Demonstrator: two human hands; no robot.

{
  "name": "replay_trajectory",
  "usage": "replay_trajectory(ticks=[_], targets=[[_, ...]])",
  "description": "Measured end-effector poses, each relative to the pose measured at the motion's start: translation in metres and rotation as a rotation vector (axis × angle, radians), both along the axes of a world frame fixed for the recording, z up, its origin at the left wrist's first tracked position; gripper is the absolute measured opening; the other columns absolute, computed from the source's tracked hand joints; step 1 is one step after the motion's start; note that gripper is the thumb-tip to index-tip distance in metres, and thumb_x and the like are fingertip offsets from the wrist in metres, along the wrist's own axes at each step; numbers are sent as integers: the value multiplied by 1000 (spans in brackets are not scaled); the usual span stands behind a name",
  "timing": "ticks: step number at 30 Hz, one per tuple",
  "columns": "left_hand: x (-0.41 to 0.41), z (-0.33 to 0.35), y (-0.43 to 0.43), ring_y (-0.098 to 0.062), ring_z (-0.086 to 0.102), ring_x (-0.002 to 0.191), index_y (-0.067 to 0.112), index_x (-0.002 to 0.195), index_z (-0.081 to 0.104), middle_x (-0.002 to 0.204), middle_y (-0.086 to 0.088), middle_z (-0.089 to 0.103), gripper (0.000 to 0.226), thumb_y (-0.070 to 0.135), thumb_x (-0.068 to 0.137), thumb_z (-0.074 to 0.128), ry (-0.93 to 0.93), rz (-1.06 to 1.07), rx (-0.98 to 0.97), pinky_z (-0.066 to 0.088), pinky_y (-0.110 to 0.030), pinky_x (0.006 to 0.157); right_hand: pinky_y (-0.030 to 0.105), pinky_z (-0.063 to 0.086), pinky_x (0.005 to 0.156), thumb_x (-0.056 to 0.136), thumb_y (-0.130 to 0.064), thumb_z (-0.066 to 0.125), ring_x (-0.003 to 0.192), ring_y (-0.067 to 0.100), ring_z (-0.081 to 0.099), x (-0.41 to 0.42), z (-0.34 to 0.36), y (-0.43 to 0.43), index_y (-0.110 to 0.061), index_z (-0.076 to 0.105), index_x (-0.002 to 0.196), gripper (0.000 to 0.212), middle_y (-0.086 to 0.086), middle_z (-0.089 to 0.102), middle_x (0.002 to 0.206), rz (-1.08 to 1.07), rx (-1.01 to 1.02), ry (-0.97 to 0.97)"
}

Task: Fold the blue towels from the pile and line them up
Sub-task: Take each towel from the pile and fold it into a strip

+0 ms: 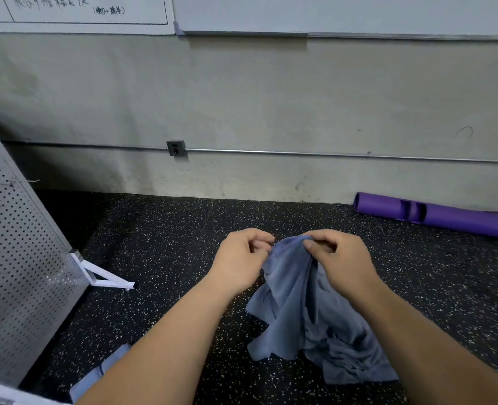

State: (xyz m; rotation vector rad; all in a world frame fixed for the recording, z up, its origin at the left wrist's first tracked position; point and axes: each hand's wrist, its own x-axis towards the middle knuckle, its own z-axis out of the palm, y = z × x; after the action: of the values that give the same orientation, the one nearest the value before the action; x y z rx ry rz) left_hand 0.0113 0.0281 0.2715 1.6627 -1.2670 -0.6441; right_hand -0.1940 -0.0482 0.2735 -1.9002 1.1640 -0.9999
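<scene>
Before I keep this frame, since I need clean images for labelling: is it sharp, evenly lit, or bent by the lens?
Head view: soft, even light, no glare, with a dim corner beside the perforated panel. Head view: blue towel, left hand and right hand are reasonably sharp. Head view: the wide lens slightly bows the wall pipe.

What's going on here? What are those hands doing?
A person holds up a blue towel by its top, pinching it with the left hand and right hand. It is not folded yet; its lower part lies bunched on the speckled floor. Another blue cloth lies by the left arm.
</scene>
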Motion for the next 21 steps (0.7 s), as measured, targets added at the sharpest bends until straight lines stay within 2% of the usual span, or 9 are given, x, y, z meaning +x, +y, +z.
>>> replay_trajectory(ticks=[2, 4, 8, 12, 18, 21], targets=[[10, -5, 0, -7, 66, 83, 32, 107, 76, 92, 14, 71, 30, 7, 92, 67, -208, 12, -5, 55, -24, 80, 28, 59, 81, 98, -14, 74, 83, 3, 74, -5, 2, -3, -29, 82, 99, 18, -16, 79, 87, 2, 16, -47], [16, -9, 1, -11, 61, 93, 38, 105, 72, 98, 15, 66, 27, 15, 91, 72, -318, -47, -13, 53, -31, 89, 22, 58, 81, 99, -11, 73, 86, 3, 75, -10, 5, -5, -26, 83, 102, 18, -15, 80, 90, 18, 22, -74], [16, -13, 3, -13, 47, 115, 46, 111, 67, 116, 15, 55, 23, 32, 95, 75, -457, -180, 26, 42, -31, 102, 12, 53, 80, 100, -8, 71, 89, 1, 74, -19, 11, -6, -24, 82, 104, 19, -15, 80, 94, 77, 12, -108], [14, -16, 4, -16, 43, 121, 46, 123, 68, 127, 11, 55, 27, 37, 98, 72, -546, -249, 57, 38, -33, 109, 9, 52, 79, 100, -7, 70, 87, -2, 72, -25, 18, -5, -27, 79, 102, 23, -17, 80, 94, 123, 11, -132], [15, -16, 0, -17, 52, 108, 40, 115, 72, 119, 15, 66, 17, 43, 98, 70, -754, -221, 45, 49, -41, 97, 7, 48, 69, 100, -5, 69, 69, -7, 65, -33, 21, -6, -19, 80, 107, 20, -14, 80, 88, 111, 33, -184], [19, -17, 0, -14, 54, 107, 39, 113, 69, 112, 17, 67, 17, 43, 97, 72, -762, -236, 59, 49, -38, 95, 9, 51, 76, 100, -4, 68, 81, -4, 69, -37, 21, -8, -22, 80, 106, 22, -14, 80, 94, 104, 7, -163]])
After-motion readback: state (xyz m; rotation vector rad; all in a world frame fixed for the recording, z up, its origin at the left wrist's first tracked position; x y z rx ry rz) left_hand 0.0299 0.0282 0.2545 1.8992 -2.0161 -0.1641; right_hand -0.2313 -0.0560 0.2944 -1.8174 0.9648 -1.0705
